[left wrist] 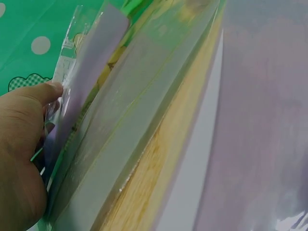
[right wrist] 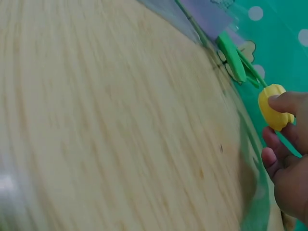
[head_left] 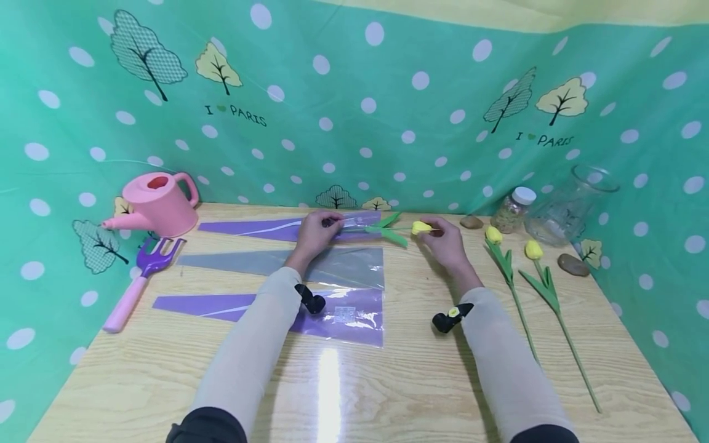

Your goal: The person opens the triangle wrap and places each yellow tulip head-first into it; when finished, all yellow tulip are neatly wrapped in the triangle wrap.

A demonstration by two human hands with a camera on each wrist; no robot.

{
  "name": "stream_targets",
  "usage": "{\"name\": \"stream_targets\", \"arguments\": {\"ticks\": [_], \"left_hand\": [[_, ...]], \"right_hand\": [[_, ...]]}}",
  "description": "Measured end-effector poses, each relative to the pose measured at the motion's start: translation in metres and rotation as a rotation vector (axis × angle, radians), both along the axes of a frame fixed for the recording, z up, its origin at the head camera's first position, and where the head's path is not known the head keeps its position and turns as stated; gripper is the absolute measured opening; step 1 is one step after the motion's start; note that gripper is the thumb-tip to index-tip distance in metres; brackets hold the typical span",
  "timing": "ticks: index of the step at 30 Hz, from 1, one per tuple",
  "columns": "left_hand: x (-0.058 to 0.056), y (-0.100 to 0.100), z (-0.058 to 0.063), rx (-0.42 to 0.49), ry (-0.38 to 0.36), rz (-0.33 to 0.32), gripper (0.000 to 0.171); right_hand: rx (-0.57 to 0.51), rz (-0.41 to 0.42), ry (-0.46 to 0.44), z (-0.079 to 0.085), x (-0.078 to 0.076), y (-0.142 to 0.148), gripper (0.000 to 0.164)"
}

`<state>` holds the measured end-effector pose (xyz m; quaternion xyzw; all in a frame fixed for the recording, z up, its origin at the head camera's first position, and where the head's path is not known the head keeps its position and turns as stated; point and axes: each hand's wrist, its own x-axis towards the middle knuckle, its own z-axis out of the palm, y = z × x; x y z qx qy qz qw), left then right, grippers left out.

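Note:
My right hand (head_left: 445, 241) pinches the yellow head of an artificial tulip (right wrist: 272, 107) between thumb and fingers. The tulip's stem points left into the open wide end of the far purple flower sleeve (head_left: 249, 228), and its green leaves (head_left: 394, 237) stick out at the mouth. With thumb and fingers, my left hand (head_left: 317, 232) grips that clear-and-purple sleeve near its wide end, as the left wrist view shows the thumb (left wrist: 54, 88) on the film. Nearer me lie a grey sleeve (head_left: 249, 263) and a second purple sleeve (head_left: 221, 303), both flat.
Two more yellow tulips (head_left: 533, 250) lie at right. Behind them stand a white-lidded jar (head_left: 511, 212) and a clear glass vase (head_left: 554, 212), with stones (head_left: 573, 264) nearby. On the left are a pink watering can (head_left: 166, 209) and a purple-and-pink hand fork (head_left: 135, 289). A green polka-dot cloth (head_left: 343, 80) hangs behind.

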<state>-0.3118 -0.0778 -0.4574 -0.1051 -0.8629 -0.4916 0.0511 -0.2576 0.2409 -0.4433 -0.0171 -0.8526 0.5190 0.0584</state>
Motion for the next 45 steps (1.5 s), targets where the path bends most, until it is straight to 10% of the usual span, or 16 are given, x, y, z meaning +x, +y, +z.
{"name": "stream_targets", "arguments": {"ticks": [24, 45], "left_hand": [[0.001, 0.004, 0.001, -0.027, 0.050, -0.044, 0.019], [0.005, 0.007, 0.003, -0.033, 0.049, -0.043, 0.018]], "right_hand": [[-0.245, 0.079, -0.058, 0.002, -0.010, -0.047, 0.038], [-0.152, 0.172, -0.174, -0.006, -0.037, -0.061, 0.033]]}}
